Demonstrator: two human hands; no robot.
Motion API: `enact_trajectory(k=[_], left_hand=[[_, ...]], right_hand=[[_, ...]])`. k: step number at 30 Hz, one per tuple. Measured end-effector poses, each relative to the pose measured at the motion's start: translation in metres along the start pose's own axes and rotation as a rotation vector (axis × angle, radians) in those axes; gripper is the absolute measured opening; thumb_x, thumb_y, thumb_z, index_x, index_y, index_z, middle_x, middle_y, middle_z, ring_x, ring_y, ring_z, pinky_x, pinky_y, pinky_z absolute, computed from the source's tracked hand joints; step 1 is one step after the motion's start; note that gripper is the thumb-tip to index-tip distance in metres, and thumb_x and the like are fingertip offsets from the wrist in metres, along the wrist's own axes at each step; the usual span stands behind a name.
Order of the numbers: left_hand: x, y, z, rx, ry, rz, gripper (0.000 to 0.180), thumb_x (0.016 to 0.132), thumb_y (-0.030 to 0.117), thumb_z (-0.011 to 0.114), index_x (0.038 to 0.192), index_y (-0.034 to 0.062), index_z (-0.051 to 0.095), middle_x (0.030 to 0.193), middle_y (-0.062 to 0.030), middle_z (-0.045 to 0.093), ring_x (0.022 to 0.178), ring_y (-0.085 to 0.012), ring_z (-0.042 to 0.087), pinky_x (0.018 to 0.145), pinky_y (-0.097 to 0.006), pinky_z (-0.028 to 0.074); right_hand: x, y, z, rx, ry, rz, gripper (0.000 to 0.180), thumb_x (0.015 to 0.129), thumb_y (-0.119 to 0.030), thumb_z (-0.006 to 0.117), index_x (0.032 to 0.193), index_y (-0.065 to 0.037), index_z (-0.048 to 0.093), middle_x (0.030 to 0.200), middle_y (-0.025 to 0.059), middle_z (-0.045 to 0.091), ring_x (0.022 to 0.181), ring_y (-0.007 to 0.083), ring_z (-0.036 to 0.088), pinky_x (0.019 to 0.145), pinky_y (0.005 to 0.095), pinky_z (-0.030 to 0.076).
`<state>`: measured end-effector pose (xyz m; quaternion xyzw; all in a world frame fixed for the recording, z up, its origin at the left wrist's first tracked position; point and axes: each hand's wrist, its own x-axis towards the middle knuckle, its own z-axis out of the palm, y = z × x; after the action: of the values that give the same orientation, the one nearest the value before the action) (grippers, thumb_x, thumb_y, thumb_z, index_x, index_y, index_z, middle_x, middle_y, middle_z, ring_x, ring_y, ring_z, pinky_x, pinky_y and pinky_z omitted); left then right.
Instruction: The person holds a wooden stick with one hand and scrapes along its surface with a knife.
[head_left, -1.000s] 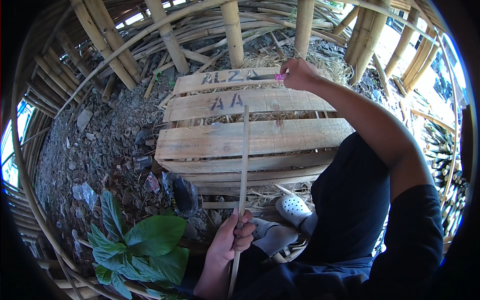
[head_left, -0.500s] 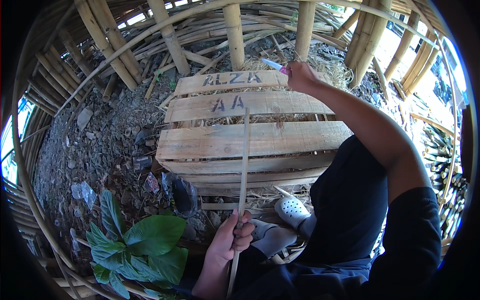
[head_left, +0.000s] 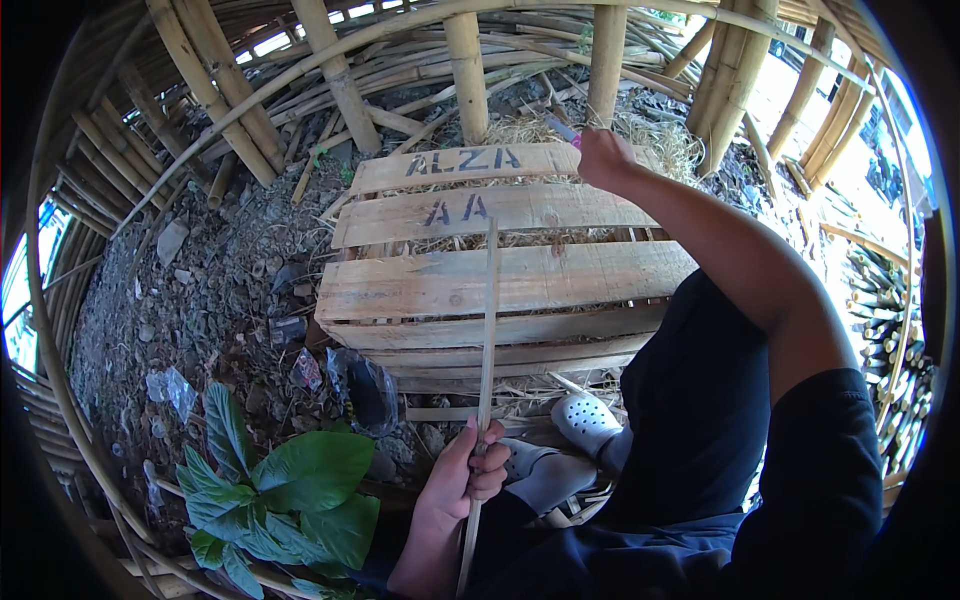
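Note:
My left hand (head_left: 470, 470) is closed around a long, thin bamboo strip (head_left: 489, 330). The strip runs upright through the fist, its far end over a slatted wooden crate (head_left: 430, 275). Beyond the strip, at the crate's far right edge, my right hand (head_left: 605, 160) is closed on a knife (head_left: 562, 128) with a pale blade. Only a bit of its pink handle shows, the rest hidden in the fist. The blade points away to the far left, apart from the strip. Dark stencilled marks lie on the crate's far slats.
Bamboo posts (head_left: 467, 80) and a pile of bamboo poles (head_left: 400, 75) stand behind the crate. Left of it is stony ground with plastic scraps (head_left: 172, 392). A leafy green plant (head_left: 310, 472) grows at the near left. My grey clogs (head_left: 590, 422) are by the crate's near side.
My right hand has turned slightly at the wrist, and the knife blade now points more away and less to the left. My left hand and the bamboo strip stay nearly still.

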<state>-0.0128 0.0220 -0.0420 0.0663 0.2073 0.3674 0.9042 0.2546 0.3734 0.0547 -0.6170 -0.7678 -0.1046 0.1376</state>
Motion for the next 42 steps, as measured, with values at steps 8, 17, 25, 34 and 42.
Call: enact_trajectory(k=[8,17,25,34,42], left_hand=[[0.003,-0.001,-0.003,-0.065,-0.031,0.044,0.035,0.102,0.046,0.03,0.089,0.015,0.041,0.061,0.0078,0.025,0.043,-0.0008,0.018,0.036,-0.019,0.013],[0.0,0.0,-0.005,-0.403,-0.278,0.079,0.028,0.103,0.035,0.031,0.095,0.01,0.04,0.066,0.0041,0.032,0.045,-0.0023,0.024,0.036,-0.018,0.018],[-0.006,0.001,0.001,-0.578,-0.44,0.117,0.021,0.102,0.029,0.035,0.098,0.0083,0.04,0.067,0.0019,0.035,0.046,-0.0036,0.028,0.036,-0.018,0.022],[-0.003,-0.003,0.004,-0.563,-0.429,0.12,0.021,0.103,0.028,0.035,0.097,0.009,0.039,0.066,0.0029,0.033,0.043,-0.0021,0.025,0.033,-0.017,0.019],[-0.008,-0.005,0.017,-0.797,-0.471,0.085,0.021,0.103,0.027,0.035,0.094,0.0089,0.04,0.062,0.0057,0.028,0.039,-0.0006,0.022,0.03,-0.017,0.017]], right_hand=[[-0.024,-0.071,-0.046,0.338,-0.22,-0.067,0.037,0.095,-0.032,0.051,0.095,0.004,0.058,0.084,0.0243,0.064,0.08,0.0391,0.064,0.068,0.0484,0.049],[-0.117,-0.133,-0.056,0.688,-0.299,-0.68,0.018,0.091,-0.011,0.052,0.096,0.006,0.051,0.076,0.0237,0.06,0.072,0.0399,0.062,0.066,0.048,0.048],[-0.159,-0.143,-0.1,0.419,-0.521,-0.734,0.028,0.091,-0.022,0.054,0.089,0.006,0.056,0.069,0.0198,0.061,0.069,0.0376,0.064,0.067,0.046,0.051],[-0.181,-0.146,-0.084,0.291,-0.277,-0.674,0.051,0.095,-0.033,0.043,0.058,-0.003,0.06,0.053,0.0158,0.058,0.05,0.033,0.06,0.052,0.0416,0.051],[-0.154,-0.157,-0.068,0.057,-0.47,-0.634,0.045,0.093,-0.032,0.042,0.062,-0.006,0.063,0.06,0.0134,0.062,0.056,0.0307,0.064,0.052,0.0424,0.052]])
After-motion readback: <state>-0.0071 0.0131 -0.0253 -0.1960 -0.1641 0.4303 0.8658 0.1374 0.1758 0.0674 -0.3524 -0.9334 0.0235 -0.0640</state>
